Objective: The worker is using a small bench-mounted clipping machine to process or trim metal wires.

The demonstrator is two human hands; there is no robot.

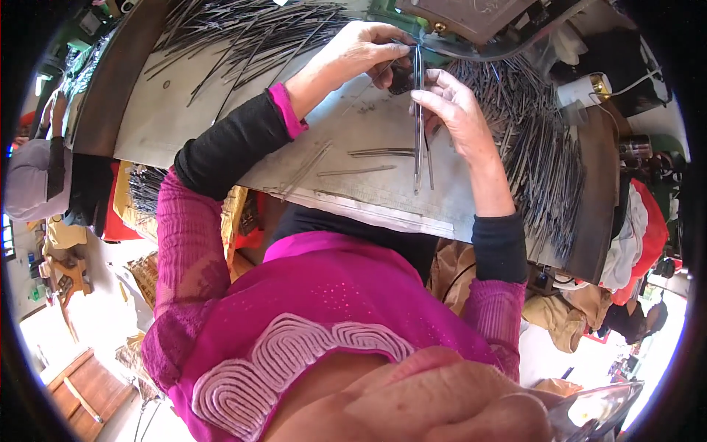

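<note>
Near the far edge of the worktable, my left hand (373, 53) is closed, thumb and fingers pinched at the upper end of some thin metal rods (419, 140). Their long dark lengths hang down toward me, two or more side by side, slightly spread at the lower end. My right hand (458, 110) is closed about the same rods a little lower, thumb in front. A dark block (401, 78) shows between the hands, partly hidden by fingers. Several loose rods (357, 170) lie on the pale tabletop (294, 173) nearer my body.
A large heap of rods (243, 40) covers the table's far left, another heap (541, 162) its right side. Machine housing (471, 18) stands beyond my hands. A white cylinder with a cord (585, 90) is at the right. Another person (40, 173) sits at the far left.
</note>
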